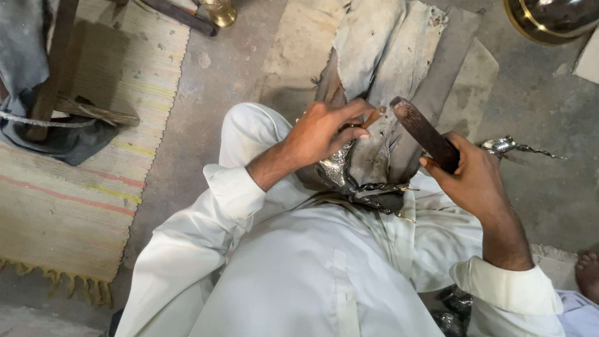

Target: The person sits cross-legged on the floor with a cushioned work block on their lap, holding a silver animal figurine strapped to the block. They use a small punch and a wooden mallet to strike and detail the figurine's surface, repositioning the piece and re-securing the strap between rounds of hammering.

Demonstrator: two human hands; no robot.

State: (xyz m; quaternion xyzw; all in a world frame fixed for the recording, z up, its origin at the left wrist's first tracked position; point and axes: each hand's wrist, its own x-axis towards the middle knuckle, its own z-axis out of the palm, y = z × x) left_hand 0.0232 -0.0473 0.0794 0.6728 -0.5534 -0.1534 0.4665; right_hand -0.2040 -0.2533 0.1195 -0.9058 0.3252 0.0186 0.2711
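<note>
The left hand (324, 131) is pinching a small punch (372, 117) against the embossed silver piece (340, 168) on the lap's worn cloth (387, 56), steadying it; the right hand (474, 175) is gripping a dark wooden mallet (424, 134), poised above.

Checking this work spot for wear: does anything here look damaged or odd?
Yes. The grey cloth draped over the block is torn and frayed along its edges. The wooden mallet in the right hand has a worn, chipped end. The left hand pinches a small tool.
</note>
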